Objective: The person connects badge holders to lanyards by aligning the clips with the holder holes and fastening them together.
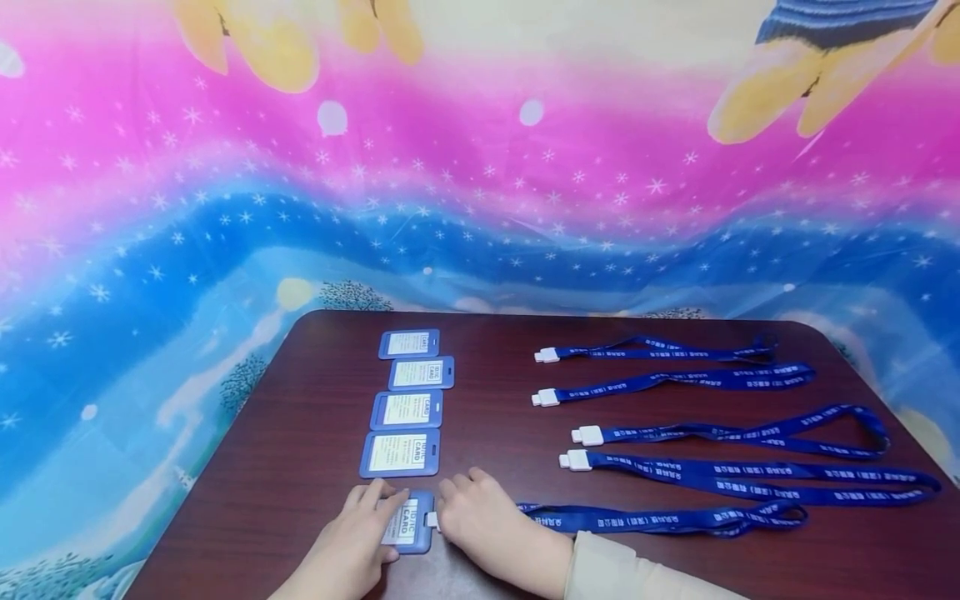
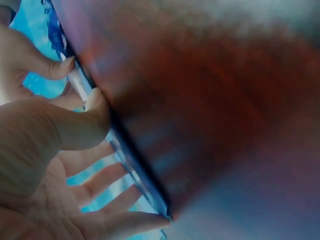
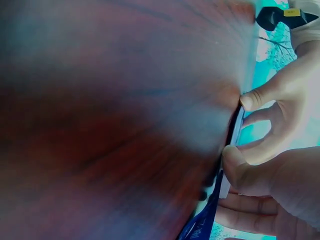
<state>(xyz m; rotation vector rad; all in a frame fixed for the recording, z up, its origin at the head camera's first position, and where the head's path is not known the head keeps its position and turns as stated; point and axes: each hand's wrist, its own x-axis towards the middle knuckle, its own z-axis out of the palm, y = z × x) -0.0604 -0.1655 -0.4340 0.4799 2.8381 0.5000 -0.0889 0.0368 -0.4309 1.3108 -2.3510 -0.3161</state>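
At the near edge of the table, my left hand (image 1: 341, 537) holds a blue ID card holder (image 1: 412, 533), fingers on its far edge and thumb at the near side. The left wrist view shows the thumb and fingertips gripping the edge of the card holder (image 2: 137, 170). Just right of it, my right hand (image 1: 498, 529) pinches the white clip (image 1: 432, 522) of a blue lanyard (image 1: 622, 522). That clip meets the slotted end of the holder; whether it is fastened there, I cannot tell. In the right wrist view, my thumb presses on the white clip (image 3: 224, 185).
Several more blue card holders (image 1: 399, 452) lie in a column beyond my left hand. Several blue lanyards (image 1: 750, 477) with white clips stretch across the right side of the dark red table (image 1: 262, 467). A colourful printed cloth (image 1: 450, 167) hangs behind the table.
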